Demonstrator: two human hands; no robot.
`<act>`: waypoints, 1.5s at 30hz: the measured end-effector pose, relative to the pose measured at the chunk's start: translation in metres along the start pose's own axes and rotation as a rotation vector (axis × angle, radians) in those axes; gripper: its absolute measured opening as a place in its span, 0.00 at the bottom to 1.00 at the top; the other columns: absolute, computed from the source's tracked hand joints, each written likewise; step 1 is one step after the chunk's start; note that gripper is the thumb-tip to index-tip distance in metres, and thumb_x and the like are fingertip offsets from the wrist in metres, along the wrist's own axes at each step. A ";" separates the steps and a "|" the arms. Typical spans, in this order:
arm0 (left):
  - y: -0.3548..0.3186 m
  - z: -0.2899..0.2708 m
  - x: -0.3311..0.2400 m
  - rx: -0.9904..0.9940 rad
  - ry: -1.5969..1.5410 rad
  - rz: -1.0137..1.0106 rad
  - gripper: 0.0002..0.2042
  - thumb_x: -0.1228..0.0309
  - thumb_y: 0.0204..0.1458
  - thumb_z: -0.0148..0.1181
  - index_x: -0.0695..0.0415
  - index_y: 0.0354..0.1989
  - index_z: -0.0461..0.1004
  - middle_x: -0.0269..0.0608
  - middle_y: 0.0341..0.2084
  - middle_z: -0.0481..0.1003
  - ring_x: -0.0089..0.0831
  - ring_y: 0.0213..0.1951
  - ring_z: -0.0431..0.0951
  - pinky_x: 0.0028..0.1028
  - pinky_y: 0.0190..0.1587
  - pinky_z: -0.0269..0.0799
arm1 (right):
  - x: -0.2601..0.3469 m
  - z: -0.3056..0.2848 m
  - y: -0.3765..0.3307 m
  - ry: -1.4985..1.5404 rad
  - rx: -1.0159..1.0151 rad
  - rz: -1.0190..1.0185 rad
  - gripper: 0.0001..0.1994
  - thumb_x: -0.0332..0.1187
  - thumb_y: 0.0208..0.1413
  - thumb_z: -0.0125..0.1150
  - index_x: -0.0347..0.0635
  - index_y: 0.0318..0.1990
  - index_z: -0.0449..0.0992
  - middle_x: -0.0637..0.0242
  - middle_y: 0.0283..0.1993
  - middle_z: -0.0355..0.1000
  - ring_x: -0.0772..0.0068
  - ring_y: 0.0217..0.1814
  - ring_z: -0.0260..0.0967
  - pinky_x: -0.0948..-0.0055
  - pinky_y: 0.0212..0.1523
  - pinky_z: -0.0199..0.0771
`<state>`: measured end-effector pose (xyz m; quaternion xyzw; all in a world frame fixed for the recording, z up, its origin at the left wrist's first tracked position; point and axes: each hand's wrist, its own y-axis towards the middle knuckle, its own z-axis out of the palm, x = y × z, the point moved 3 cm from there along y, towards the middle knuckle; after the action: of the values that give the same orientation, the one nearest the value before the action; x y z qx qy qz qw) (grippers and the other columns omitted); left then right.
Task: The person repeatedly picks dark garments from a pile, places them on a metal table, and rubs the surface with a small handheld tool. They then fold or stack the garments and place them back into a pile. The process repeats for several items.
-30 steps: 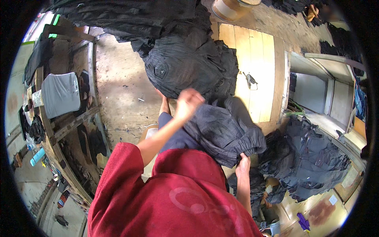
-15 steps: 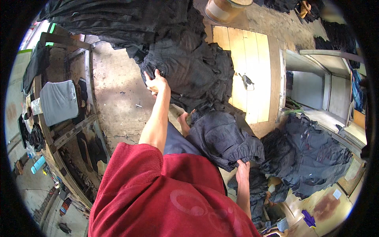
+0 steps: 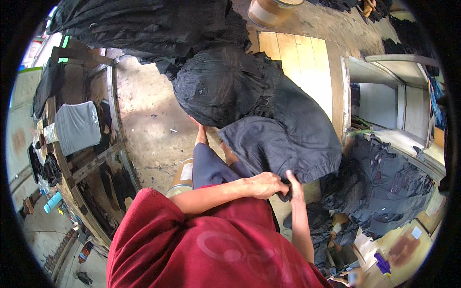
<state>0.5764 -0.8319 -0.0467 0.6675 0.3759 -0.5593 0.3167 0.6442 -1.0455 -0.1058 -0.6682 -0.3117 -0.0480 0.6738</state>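
A black cloth garment (image 3: pixel 288 144) with a gathered edge lies spread out before me, draped toward the right. At its near edge my left hand (image 3: pixel 266 185) is closed on the fabric, with the fingers curled. Right beside it, almost touching, my right hand (image 3: pixel 295 186) also grips that edge, its thumb pointing up. Some of the fingers are hidden behind the cloth and each other. Beyond the garment a heap of similar black garments (image 3: pixel 206 91) rises, and the two overlap.
Another stack of black cloth (image 3: pixel 384 187) lies at the right, below a wooden shelf frame (image 3: pixel 401 101). A brown drum (image 3: pixel 271 14) stands at the far side; a second drum (image 3: pixel 182 175) sits by my leg. A grey-covered board (image 3: pixel 79 127) is at the left.
My left hand has left the far heap and come down to the right, beside my right hand. The garment now spreads wider, over the pale boards.
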 end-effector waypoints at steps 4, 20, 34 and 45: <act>-0.021 -0.014 0.048 -0.186 -0.411 0.080 0.21 0.63 0.53 0.74 0.56 0.54 0.81 0.47 0.56 0.80 0.42 0.62 0.77 0.40 0.64 0.71 | -0.026 -0.010 -0.008 0.155 -0.262 -0.001 0.31 0.35 0.57 0.76 0.36 0.66 0.72 0.59 0.65 0.74 0.60 0.60 0.75 0.59 0.59 0.78; -0.152 -0.144 0.340 -2.155 -1.309 -0.774 0.24 0.51 0.51 0.78 0.55 0.37 0.71 0.37 0.26 0.69 0.29 0.20 0.64 0.28 0.18 0.56 | -0.030 -0.205 -0.129 -0.244 -0.704 -0.074 0.31 0.34 0.58 0.73 0.32 0.66 0.70 0.55 0.66 0.72 0.51 0.65 0.71 0.56 0.67 0.68; -0.309 -0.194 0.335 -1.684 -1.222 -0.337 0.32 0.52 0.60 0.69 0.58 0.68 0.70 0.41 0.61 0.77 0.37 0.62 0.75 0.44 0.66 0.66 | -0.045 -0.062 0.037 -1.002 -0.310 -0.049 0.40 0.63 0.57 0.66 0.45 0.69 0.71 0.37 0.78 0.51 0.38 0.79 0.53 0.52 0.75 0.57; -0.099 -0.142 0.109 -1.032 0.036 -0.119 0.34 0.86 0.44 0.54 0.50 0.64 0.77 0.48 0.63 0.76 0.43 0.62 0.78 0.36 0.68 0.70 | 0.099 0.095 0.000 -0.097 0.197 -0.306 0.41 0.50 0.67 0.64 0.47 0.80 0.50 0.53 0.81 0.50 0.59 0.80 0.53 0.56 0.77 0.57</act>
<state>0.5734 -0.6451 -0.1292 0.4117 0.6453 -0.3066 0.5658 0.6900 -0.9221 -0.0660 -0.5454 -0.4451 -0.0870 0.7049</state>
